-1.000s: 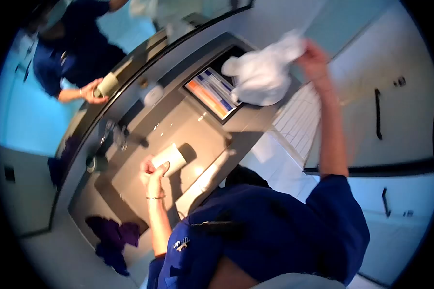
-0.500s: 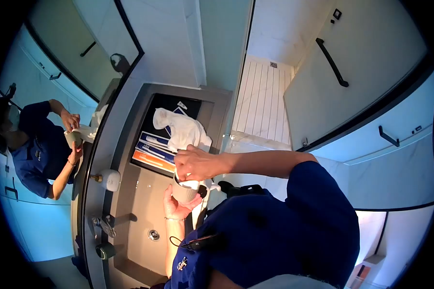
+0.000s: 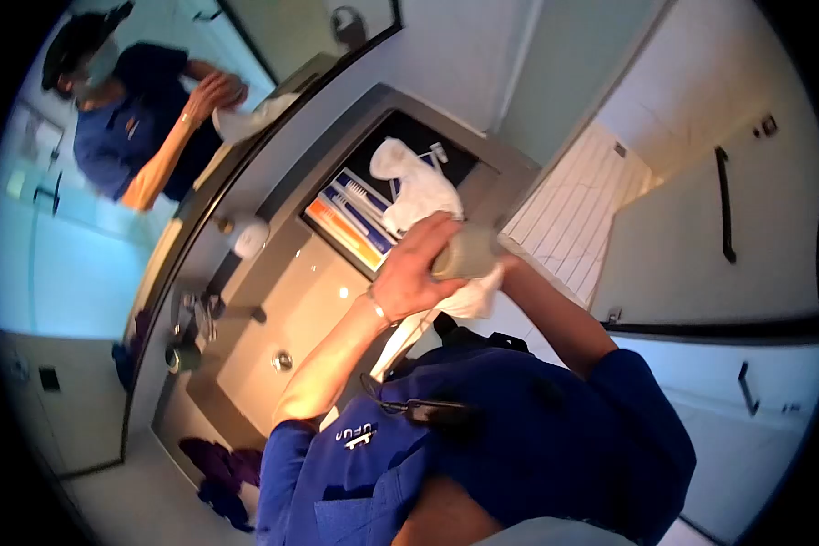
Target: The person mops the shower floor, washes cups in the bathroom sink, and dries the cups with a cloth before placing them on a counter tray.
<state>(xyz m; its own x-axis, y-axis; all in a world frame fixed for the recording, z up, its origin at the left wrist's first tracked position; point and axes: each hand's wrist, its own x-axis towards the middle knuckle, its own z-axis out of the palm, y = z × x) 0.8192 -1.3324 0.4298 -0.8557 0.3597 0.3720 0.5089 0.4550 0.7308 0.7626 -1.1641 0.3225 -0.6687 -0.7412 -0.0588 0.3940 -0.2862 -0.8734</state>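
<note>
My left hand (image 3: 416, 276) is closed around a grey-green cup (image 3: 467, 251), which lies tilted on its side and is blurred. My right hand (image 3: 508, 267) is at the cup's far right end; its fingers are hidden behind the cup. A white cloth (image 3: 476, 296) hangs just below the cup, between the two hands. Beyond them, another crumpled white cloth (image 3: 416, 182) lies over a black tray (image 3: 460, 173). Packaged toothbrushes and combs (image 3: 355, 205) in blue, white and orange wrappers fill the tray's near left part.
The sink basin (image 3: 287, 300) with its drain (image 3: 282, 360) is at left. Along the mirror (image 3: 273, 127) stand a tap (image 3: 191, 318), a white dispenser (image 3: 248, 238) and a dark round cup (image 3: 182, 357). Purple cloth (image 3: 223, 469) lies lower left. A glass door with a black handle (image 3: 725, 205) is at right.
The cup has moved up and right and tipped from upright onto its side. My left hand now covers its near side, and my right hand has gone behind it. The camera view has rotated.
</note>
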